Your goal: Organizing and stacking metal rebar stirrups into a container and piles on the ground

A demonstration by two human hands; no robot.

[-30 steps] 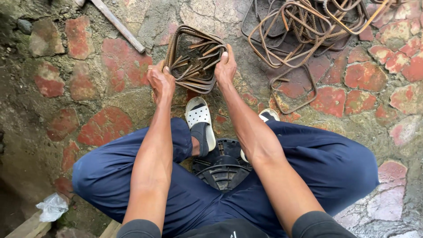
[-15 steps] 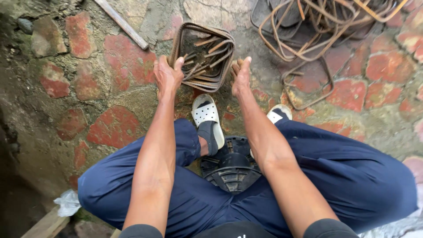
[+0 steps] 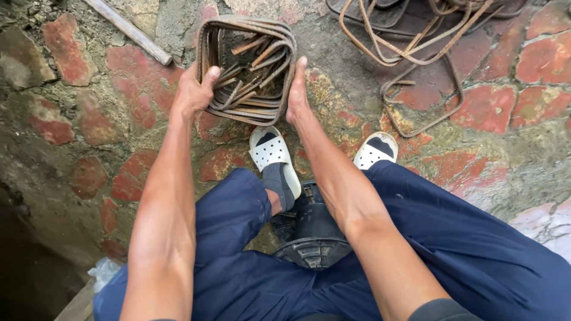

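Both hands now press on one bundle of rusty square wire ties (image 3: 247,71), which stands on the stone paving (image 3: 89,119) just ahead of my white sandals (image 3: 273,157). My left hand (image 3: 193,92) curls over its left edge, thumb hooked on the rim, closer than a moment ago. My right hand (image 3: 297,95) lies flat against its right side, fingers straight. Squeezed from both sides, the stack looks squared up. Loose bent ties (image 3: 410,53) lie apart, upper right.

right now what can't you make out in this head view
- Loose rusty stirrups: the top edge cuts the pile off.
- Stirrup bundle: its near left side is covered by the left hand.
- Right hand: its palm faces the bundle, unseen.
- Black stool: mostly hidden by the legs.
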